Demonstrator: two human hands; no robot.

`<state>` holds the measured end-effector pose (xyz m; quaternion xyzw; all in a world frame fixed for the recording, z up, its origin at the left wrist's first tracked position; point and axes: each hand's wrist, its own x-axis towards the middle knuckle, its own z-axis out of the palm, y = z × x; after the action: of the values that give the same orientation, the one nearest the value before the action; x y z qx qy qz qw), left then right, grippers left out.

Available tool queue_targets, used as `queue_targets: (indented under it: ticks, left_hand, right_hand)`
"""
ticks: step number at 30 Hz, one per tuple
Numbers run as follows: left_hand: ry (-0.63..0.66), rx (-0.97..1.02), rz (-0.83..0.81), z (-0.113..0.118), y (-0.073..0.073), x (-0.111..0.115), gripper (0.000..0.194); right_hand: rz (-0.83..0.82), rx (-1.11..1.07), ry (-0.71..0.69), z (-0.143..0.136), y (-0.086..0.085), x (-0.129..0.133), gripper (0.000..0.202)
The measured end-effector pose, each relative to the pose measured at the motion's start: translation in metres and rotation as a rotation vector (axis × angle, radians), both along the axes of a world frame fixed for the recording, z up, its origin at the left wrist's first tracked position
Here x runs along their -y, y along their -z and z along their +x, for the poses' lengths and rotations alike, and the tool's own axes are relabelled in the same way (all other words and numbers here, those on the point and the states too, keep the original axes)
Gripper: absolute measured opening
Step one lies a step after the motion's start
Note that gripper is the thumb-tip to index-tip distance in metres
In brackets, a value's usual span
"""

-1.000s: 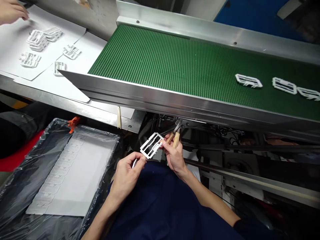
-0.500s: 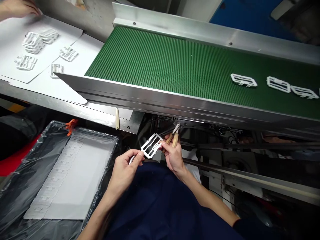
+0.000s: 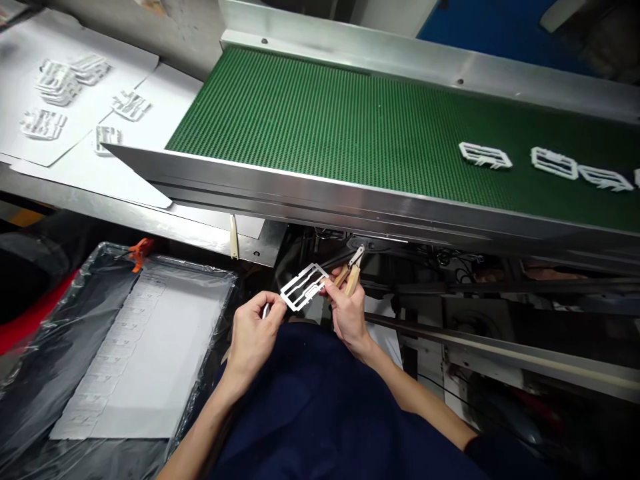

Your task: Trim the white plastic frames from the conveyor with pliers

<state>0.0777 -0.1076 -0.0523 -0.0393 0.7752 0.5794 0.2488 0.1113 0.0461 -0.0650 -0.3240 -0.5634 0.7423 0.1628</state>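
Observation:
A flat white plastic frame with slots is held up in front of my body. My left hand is closed, thumb and forefinger pinched at the frame's left corner. A small greyish piece shows between its fingers, its kind unclear. My right hand grips the frame's right edge between thumb and finger. The same hand also has a pair of nippers with tan handles and metal jaws, pointing up and away from the frame.
A green conveyor belt with metal side walls carries several white frames at right. Stacked frames lie on white sheets at upper left. A plastic-lined bin at lower left holds rows of parts on a white sheet.
My left fingers have curled in more at the frame's corner. The frame and nippers have shifted only slightly. Another person's hand at the upper left has gone out of view.

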Motion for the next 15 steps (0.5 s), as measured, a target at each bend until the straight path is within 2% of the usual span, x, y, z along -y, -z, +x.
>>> queue_targets:
  ticks: [5, 9, 12, 15]
  left_hand:
    - [-0.042, -0.170, -0.052, 0.010, -0.007, -0.001, 0.016]
    - [0.029, -0.458, -0.039, 0.023, -0.007, -0.005, 0.013]
    - [0.119, -0.619, -0.004, 0.025, 0.001, -0.003, 0.011]
    - [0.249, -0.659, -0.005, 0.017, 0.005, 0.007, 0.008]
  right_hand:
    - [-0.034, 0.012, 0.099, -0.003, 0.000, 0.011, 0.024]
    - [-0.062, 0.068, 0.149, -0.002, 0.005, 0.014, 0.029]
    - [-0.053, 0.178, 0.064, 0.000, 0.015, 0.013, 0.027]
    - [-0.045, 0.278, -0.087, -0.002, 0.018, 0.009, 0.022]
